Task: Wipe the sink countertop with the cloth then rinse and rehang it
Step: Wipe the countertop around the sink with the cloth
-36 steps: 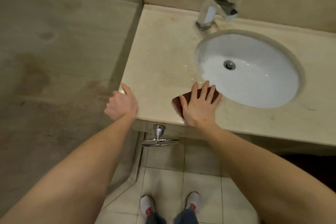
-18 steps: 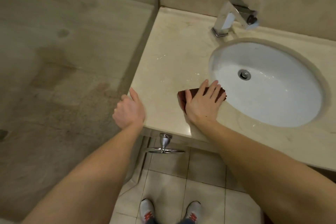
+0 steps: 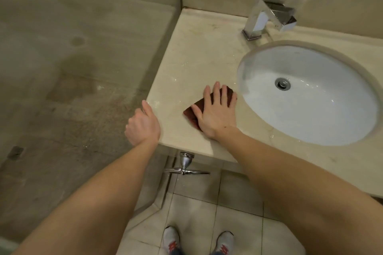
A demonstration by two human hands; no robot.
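Note:
A dark red cloth (image 3: 191, 112) lies flat on the beige stone countertop (image 3: 199, 58), just left of the white oval sink basin (image 3: 315, 114). My right hand (image 3: 216, 113) presses on the cloth with straight, spread fingers and covers most of it. At the counter's front left corner, my left hand (image 3: 143, 125) rests against the edge, its thumb on the top surface and its fingers loosely curled with nothing in them. A chrome faucet (image 3: 267, 16) stands at the back behind the basin. Water drops glint on the counter.
A chrome towel ring (image 3: 185, 168) hangs under the counter's front edge, bare. A stained beige wall (image 3: 72, 68) closes in the left side. Tiled floor (image 3: 196, 213) and my shoes (image 3: 172, 240) show below.
My right hand has slid the cloth a little toward the back of the counter, alongside the basin rim. The camera view has shifted left. My left hand stays at the corner.

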